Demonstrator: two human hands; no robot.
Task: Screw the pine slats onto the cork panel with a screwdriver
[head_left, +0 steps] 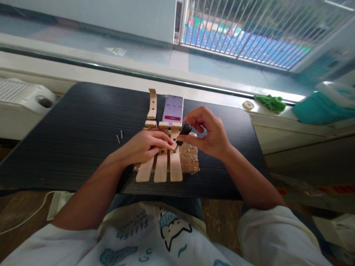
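Observation:
My right hand (209,133) is closed around the black handle of a screwdriver (185,129). The shaft slants down to a dark hole in the rightmost of several pale wooden hook pieces (175,168). My left hand (148,146) lies over the wooden pieces, its fingers stretched flat, the fingertips near the screwdriver tip. The pieces rest side by side on a brown block wrapped in clear plastic (191,159). A separate wooden hook piece with two holes (152,104) lies beyond them. Whether a screw sits under the tip is too small to tell.
Two loose screws (119,136) lie on the black table (69,147), left of my left hand. A phone (173,110) showing a timer lies behind the wooden pieces. On the sill at right are a tape roll (248,105), a green cloth (270,102) and a teal container (316,105).

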